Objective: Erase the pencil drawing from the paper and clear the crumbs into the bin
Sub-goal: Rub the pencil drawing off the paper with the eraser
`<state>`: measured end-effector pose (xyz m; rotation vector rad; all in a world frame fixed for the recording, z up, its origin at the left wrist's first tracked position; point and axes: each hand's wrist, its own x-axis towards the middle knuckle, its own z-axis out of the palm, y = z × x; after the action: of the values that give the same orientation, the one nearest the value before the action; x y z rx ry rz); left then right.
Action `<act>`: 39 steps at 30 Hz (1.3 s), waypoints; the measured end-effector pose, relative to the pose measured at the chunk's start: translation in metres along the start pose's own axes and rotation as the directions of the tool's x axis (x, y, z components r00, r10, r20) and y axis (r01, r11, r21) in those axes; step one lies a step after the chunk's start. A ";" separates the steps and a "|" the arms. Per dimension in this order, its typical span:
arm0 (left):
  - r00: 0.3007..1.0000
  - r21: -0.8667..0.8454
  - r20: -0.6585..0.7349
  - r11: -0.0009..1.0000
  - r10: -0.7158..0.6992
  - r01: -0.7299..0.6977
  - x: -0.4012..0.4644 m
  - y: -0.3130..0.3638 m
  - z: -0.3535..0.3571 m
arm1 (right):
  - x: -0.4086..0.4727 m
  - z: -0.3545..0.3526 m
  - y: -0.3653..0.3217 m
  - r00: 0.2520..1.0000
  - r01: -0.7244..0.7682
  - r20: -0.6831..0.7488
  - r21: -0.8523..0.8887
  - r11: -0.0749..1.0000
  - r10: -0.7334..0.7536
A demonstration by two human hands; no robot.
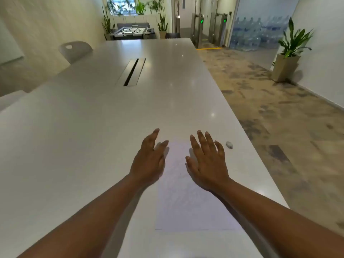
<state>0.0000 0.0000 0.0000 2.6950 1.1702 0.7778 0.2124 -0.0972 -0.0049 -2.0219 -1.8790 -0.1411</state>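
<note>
A white sheet of paper [188,200] lies flat on the white table [93,136] near its front right part, with faint pencil lines on it. My left hand [149,161] hovers over the paper's left edge, fingers straight and spread, holding nothing. My right hand [206,161] hovers over the paper's upper right part, fingers also straight and empty. A small grey-white eraser [229,145] lies on the table just right of my right hand, apart from it. No bin is in view.
A cable slot [134,72] runs along the table's middle farther back. A white chair [75,51] stands at the table's left side. The table's right edge drops to a patterned floor; a potted plant [290,53] stands by the right wall.
</note>
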 end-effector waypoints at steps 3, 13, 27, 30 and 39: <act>0.997 -0.067 0.010 0.995 -0.072 0.073 -0.004 -0.009 0.001 | 0.000 -0.001 0.005 0.999 -0.024 0.047 0.006 1.000 0.024; 0.991 -0.066 0.112 0.994 -0.079 0.087 -0.007 -0.020 0.016 | 0.002 0.004 0.022 0.995 0.029 0.081 0.262 0.965 -0.051; 0.986 -0.066 0.125 0.991 -0.110 0.119 -0.007 -0.022 0.021 | 0.020 0.006 0.072 0.922 -0.320 -0.158 0.206 0.925 0.355; 0.985 -0.075 0.133 0.990 -0.106 0.117 -0.006 -0.023 0.021 | 0.024 0.002 0.080 0.895 -0.390 -0.127 0.239 0.889 0.427; 0.904 -0.136 0.400 0.966 -0.152 0.222 0.006 -0.027 0.004 | 0.023 -0.011 0.077 0.876 -0.388 -0.101 0.432 0.814 0.471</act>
<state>-0.0123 0.0238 -0.0091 2.3923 1.1726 0.2848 0.2920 -0.0821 -0.0032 -1.9913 -1.1626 0.1455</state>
